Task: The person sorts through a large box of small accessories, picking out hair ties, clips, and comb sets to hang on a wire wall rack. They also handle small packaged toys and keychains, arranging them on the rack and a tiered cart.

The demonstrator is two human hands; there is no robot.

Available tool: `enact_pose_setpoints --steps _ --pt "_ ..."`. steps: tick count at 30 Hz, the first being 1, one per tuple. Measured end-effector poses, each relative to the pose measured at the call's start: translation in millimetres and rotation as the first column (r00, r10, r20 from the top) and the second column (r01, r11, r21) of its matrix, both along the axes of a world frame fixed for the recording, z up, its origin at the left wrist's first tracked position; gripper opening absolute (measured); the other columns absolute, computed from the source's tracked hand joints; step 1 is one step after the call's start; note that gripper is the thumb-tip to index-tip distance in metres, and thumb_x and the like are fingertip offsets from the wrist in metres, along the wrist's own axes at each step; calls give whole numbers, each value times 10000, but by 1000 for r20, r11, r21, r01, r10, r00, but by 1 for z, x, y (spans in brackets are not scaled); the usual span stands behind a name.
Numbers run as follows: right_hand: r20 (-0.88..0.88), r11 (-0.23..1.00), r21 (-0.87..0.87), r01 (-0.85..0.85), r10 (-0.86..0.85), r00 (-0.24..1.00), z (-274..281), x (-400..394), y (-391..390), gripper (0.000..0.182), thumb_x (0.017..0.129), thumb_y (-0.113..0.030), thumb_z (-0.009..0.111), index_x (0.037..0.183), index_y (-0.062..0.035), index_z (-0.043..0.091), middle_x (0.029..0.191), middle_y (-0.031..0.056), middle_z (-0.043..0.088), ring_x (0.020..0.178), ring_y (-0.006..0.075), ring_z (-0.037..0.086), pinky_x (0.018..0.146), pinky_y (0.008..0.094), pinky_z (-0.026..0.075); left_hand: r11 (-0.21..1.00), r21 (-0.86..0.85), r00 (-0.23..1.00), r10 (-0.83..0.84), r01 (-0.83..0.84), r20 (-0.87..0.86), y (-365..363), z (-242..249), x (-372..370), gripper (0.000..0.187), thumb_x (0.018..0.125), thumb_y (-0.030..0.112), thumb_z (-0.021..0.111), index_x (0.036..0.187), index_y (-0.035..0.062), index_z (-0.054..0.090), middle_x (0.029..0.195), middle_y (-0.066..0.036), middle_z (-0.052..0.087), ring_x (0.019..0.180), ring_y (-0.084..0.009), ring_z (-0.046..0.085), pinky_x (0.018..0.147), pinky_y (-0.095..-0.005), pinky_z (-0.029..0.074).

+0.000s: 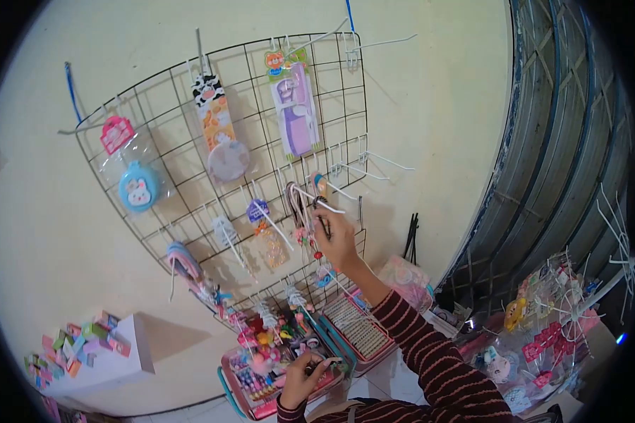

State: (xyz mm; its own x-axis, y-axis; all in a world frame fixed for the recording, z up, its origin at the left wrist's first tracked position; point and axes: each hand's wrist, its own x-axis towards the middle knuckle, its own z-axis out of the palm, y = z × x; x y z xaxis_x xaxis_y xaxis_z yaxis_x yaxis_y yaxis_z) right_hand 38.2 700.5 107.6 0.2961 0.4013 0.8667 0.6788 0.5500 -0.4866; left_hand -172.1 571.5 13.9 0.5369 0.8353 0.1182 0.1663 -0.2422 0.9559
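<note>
My right hand [335, 236] is raised to a white hook on the black wire rack [254, 106], its fingers closed on a dark band. Beside it, several bands [296, 204] with small red and pink ornaments hang from a hook. My left hand [303, 377] is low, above a basket [236, 395] of colourful small items. Its fingers are bent together around something dark, too small to make out.
Packaged items hang higher up: a blue round case [139, 187], a cow-print card [215, 113] and a purple set [296, 116]. Small boxes stand on a white shelf [130, 352] at left. Wrapped goods [543, 345] and a metal folding gate [536, 162] are at right.
</note>
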Motion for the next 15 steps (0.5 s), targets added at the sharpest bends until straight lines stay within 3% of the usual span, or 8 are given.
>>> enact_pose_setpoints --steps 3,5,8,9,11,12,14,15 --pt "121 995 90 42 -53 991 -6 -3 26 166 708 -4 511 873 -16 509 878 156 521 755 264 511 679 285 399 999 33 999 -14 12 53 25 -8 11 149 720 98 591 717 -12 490 544 -34 467 477 -67 399 432 -205 313" --pt "126 1000 25 -17 13 992 -9 -5 39 191 710 1 501 900 -16 493 935 171 492 789 299 482 710 311 381 998 34 998 -59 58 26 35 -3 13 128 736 92 576 731 -8 497 557 -24 482 486 -55 415 442 -190 318" --pt "61 974 -202 -97 112 992 -13 -11 52 200 711 -18 504 910 -17 487 1007 176 452 948 318 448 804 335 352 977 -146 983 -141 158 119 48 8 16 100 756 82 554 788 -3 514 579 -14 505 510 -54 463 457 -185 339" --pt "58 975 -206 -85 99 993 -15 -10 52 200 711 -18 504 910 -17 487 1007 176 452 948 318 448 804 335 352 974 -150 981 -153 170 117 51 11 18 100 756 82 554 788 -3 514 579 -14 505 510 -54 463 457 -185 339" --pt "224 998 -63 17 -3 974 -17 -12 47 215 713 -52 522 923 -24 491 1043 175 432 959 311 441 826 336 333 964 -167 969 -178 206 171 56 15 22 96 746 66 560 790 -9 519 586 -29 519 534 -60 489 472 -185 356" --pt "165 993 -106 -44 62 984 -16 -14 33 229 708 -75 541 930 -34 502 1090 172 404 972 304 439 845 347 320 961 -170 967 -187 216 172 60 15 23 96 746 66 560 790 -9 519 586 -29 519 534 -60 489 472 -185 356" --pt "107 981 -161 -106 124 986 -22 -14 4 287 707 -103 565 977 -49 485 1126 161 384 998 292 429 863 352 310 955 6 944 -295 297 146 70 12 23 82 757 57 539 752 -14 498 576 -24 517 422 -50 444 372 -176 328" --pt "120 966 -214 -142 171 978 -27 -11 -14 344 704 -133 584 1016 -56 461 1127 152 387 976 277 451 851 345 327 954 5 944 -297 300 145 74 14 22 82 757 57 539 752 -14 498 576 -24 517 422 -50 444 372 -176 328"
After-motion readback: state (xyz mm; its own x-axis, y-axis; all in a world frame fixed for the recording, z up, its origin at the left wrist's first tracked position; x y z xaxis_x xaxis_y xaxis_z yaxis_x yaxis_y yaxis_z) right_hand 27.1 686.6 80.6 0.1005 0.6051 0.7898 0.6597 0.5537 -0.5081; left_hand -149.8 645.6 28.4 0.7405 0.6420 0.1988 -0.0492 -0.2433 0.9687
